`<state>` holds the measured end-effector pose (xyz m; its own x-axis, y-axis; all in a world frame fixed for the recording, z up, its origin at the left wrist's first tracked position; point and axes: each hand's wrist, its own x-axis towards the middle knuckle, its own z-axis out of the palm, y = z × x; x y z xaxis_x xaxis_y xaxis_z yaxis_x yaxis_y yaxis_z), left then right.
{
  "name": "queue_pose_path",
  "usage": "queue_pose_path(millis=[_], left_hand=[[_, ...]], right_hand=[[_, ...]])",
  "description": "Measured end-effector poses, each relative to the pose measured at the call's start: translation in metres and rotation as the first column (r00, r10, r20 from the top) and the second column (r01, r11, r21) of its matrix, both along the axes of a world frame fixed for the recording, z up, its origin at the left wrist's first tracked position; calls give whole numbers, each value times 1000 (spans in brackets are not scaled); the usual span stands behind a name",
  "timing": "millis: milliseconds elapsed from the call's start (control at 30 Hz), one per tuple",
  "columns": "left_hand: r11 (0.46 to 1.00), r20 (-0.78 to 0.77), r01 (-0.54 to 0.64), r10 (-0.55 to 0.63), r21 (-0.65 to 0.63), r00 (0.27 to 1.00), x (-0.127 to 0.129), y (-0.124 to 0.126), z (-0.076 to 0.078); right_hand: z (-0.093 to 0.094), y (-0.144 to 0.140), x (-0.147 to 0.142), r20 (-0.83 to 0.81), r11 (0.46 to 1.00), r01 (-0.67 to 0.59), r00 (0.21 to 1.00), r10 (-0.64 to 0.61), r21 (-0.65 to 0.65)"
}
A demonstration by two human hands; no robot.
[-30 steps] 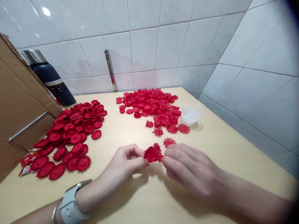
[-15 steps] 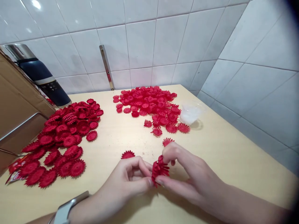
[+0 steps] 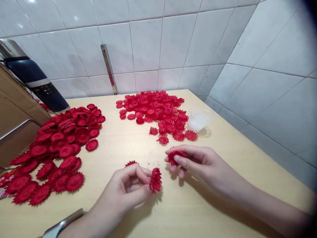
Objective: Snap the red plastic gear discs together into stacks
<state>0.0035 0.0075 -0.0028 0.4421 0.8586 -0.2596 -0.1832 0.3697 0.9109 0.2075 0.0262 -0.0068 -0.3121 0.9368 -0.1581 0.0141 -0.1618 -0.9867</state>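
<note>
Hands over desk (image 3: 223,198), each with a red flower.
I see left hand (image 3: 123,191) pinching one flower (image 3: 155,180); right hand (image 3: 198,163) clamps another flower (image 3: 174,156) just above the desk.

The left hand (image 3: 128,188) reaches in from the near edge of the table, forearm angled up from the lower left, a band showing at the wrist. Its fingers curl inward, thumb and forefinger pressed together at the tips in a pinch, the palm turned to the right. The right hand (image 3: 198,162) comes in from the near right corner, forearm lying low across the table. Its fingers point left, loosely bent, the thumb on top closing against the forefinger. The two hands are near each other, not touching.
</note>
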Motion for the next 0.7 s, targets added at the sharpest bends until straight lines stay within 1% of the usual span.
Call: queue_pose_path(millis=[100,267,400,467,567,633,700], left_hand=[[1000,2,1,-1,-6,1000,0,0,1],[999,1,-5,5,-34,1000,1,0,3],[999,-6,-5,5,-37,1000,2,0,3],[998,-27,-31,30,-47,999,3,-1,5],[995,-51,-88,85,-55,995,5,-3,7],[994,-57,-94,90,-59,994,6,-4,8],[994,-57,-95,91,-63,994,6,-5,9]], right_hand=[[0,3,3,-62,999,-5,998,2,-34],[-3,6,7,-97,997,6,995,-13,-72],[-5,8,8,-90,997,10,996,-17,-78],[-5,9,8,-101,997,6,995,-14,-77],[-3,8,8,-139,994,29,989,-44,-107],[-3,7,8,-164,991,8,986,-30,-134],[-4,7,9,-186,990,-41,983,15,-137]])
